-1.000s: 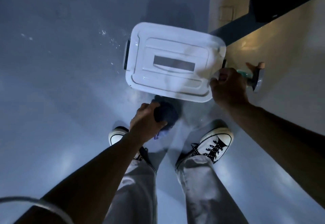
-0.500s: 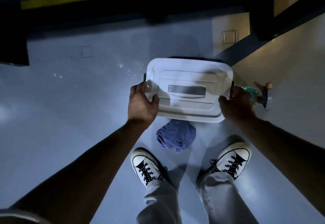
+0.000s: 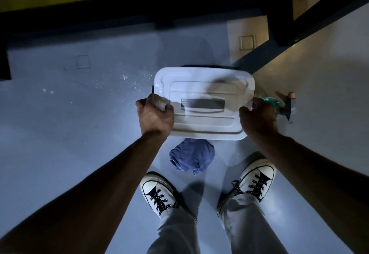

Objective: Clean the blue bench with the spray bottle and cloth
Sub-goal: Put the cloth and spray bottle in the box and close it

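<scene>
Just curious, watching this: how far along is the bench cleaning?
Done: spray droplets already lie on the blue bench. In hand: both the left hand and right hand grip the white box. Left: wiping, since the cloth and spray bottle lie unheld.

White lidded box at centre, gripped at 9 o'clock edge by left hand, at 3 o'clock edge by right hand. Crumpled blue cloth on blue tabletop at box's 6 o'clock. Spray bottle lying just beyond right hand at 3 o'clock.
</scene>
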{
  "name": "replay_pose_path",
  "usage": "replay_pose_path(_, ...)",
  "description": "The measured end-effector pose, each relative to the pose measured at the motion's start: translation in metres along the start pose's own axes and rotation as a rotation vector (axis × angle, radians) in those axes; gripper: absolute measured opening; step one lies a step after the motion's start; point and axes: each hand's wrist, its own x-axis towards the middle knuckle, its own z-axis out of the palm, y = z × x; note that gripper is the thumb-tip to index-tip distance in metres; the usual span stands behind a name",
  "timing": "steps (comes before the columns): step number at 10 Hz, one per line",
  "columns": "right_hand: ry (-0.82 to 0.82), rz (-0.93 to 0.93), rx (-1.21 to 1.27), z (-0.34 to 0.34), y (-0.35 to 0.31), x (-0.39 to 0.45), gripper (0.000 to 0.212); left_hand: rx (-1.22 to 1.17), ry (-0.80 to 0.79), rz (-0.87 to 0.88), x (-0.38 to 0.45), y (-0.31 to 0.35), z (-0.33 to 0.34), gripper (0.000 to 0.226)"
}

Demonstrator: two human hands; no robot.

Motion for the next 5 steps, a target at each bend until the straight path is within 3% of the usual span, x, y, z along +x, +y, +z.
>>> replay_pose_path(1,0.007,-0.048,0.017,-0.009,0.003,-0.015,0.036,0.437,0.007,0.181,-0.028,0.01,-0.022,0.02)
replay_pose_path(2,0.015,-0.048,0.013,-0.019,0.013,-0.033,0.036,0.331,-0.029,0.107,-0.049,0.005,-0.034,0.012)
replay_pose_path(3,0.006,-0.067,-0.008,-0.023,0.037,-0.056,0.029,0.264,-0.041,0.141,-0.086,-0.014,-0.044,0.018)
replay_pose_path(4,-0.011,-0.069,-0.051,-0.026,0.07,-0.071,0.016,0.267,-0.002,0.051,-0.129,-0.036,-0.05,0.015)
replay_pose_path(5,-0.042,-0.002,-0.067,-0.038,0.102,-0.079,0.021,0.262,-0.035,-0.08,-0.171,-0.061,-0.039,0.03)
